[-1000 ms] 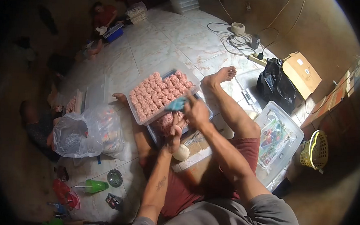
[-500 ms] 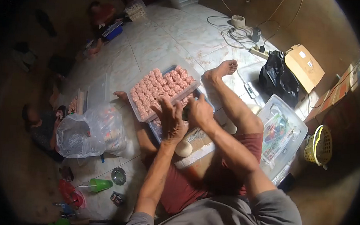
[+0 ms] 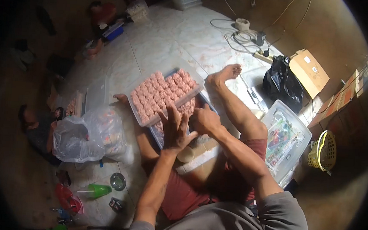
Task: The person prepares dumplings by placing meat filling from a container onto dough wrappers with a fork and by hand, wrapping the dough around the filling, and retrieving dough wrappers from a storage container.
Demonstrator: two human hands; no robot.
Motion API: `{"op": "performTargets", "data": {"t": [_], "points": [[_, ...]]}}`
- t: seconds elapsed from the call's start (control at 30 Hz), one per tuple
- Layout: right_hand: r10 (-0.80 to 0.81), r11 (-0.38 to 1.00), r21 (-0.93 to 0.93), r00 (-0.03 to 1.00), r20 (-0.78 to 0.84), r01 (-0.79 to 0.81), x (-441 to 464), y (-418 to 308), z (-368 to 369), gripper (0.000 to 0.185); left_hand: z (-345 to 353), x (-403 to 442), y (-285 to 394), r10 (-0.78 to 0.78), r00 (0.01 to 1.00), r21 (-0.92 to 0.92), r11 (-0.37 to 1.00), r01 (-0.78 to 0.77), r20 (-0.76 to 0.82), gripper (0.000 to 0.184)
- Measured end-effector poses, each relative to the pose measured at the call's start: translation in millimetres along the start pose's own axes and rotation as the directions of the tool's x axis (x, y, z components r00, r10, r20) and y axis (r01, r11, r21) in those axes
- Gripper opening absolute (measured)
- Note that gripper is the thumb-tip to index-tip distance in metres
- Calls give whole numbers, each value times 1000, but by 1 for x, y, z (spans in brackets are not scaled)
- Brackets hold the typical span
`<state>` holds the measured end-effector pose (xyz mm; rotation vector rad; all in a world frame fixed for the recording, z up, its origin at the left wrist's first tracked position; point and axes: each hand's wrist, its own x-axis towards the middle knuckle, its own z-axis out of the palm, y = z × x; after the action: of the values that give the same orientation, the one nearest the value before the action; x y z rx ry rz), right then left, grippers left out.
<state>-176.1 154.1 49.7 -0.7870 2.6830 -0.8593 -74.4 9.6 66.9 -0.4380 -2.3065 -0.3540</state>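
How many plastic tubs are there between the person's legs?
2: the upper tub of pink pieces, and the lower tub partly under it. Others may be hidden beneath.

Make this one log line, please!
Left hand: fingers spread by pink clusters | right hand: curled, contents hidden | clear bin: holds clusters | yellow basket: far right

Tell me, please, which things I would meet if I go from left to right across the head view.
Clear bag, left hand, right hand, black bag, yellow basket.
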Motion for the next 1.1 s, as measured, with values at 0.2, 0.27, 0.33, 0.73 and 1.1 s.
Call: {"op": "performTargets", "data": {"t": [0.2,0.27,0.33,0.73,1.1], "points": [[-174,771,582,965,-194,257,-84,-24,-36,42,5,-3,46,-587,794,-856,320,407,158,99],[131,789,606,934,-333,106,-102,-33,11,45,11,-26,80,-589,705,-846,64,529,396,85],[243,901,434,818,-521,9,-99,-16,39,41,9,-52,101,-537,670,-741,118,661,513,79],[-212,343,784,771,600,-516,-139,40,61,18,54,-177,54,-170,672,-681,5,732,721,60],[-54,998,17,997,52,53,-112,51,39,33,-5,-161,51,-650,435,-389,225,893,623,29]]}}
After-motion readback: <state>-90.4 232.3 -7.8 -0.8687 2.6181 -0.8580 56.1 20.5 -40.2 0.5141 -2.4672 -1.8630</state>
